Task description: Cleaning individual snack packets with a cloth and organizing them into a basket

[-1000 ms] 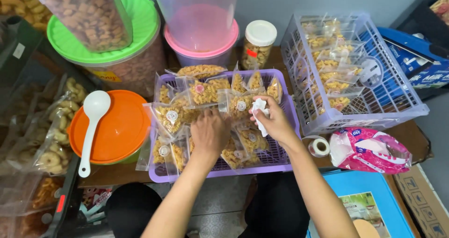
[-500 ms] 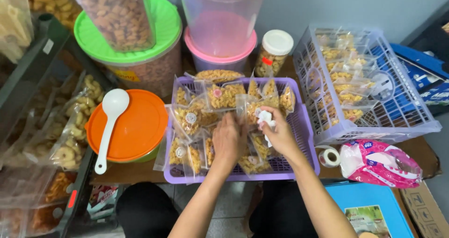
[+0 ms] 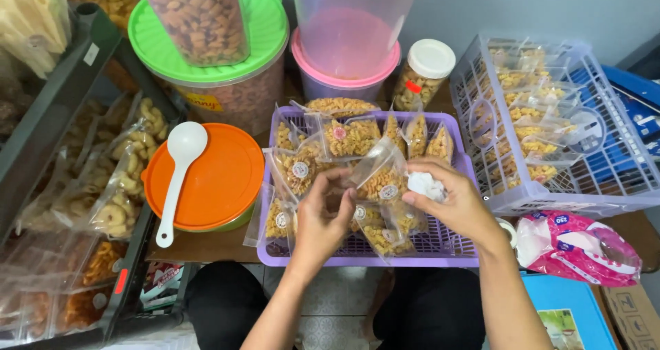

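A purple slotted basket (image 3: 450, 252) holds several small clear bags of yellow snacks with round stickers. My left hand (image 3: 322, 219) grips the lower corner of one such snack bag (image 3: 380, 177), lifted just above the basket. My right hand (image 3: 447, 200) is beside that bag on its right, with a crumpled white tissue (image 3: 424, 183) pinched in its fingers. Both forearms reach in from the bottom of the view.
An orange lidded tub (image 3: 213, 178) with a white spoon (image 3: 177, 168) sits left of the basket. Behind stand a green-lidded tub (image 3: 213, 61), a pink container (image 3: 347, 44) and a small jar (image 3: 421, 71). A white basket (image 3: 591, 178) of bags and a pink packet (image 3: 577, 243) lie right.
My left hand has lifted one snack bag out of the pile and my right hand with the tissue has closed in on it. The camera has moved nearer.
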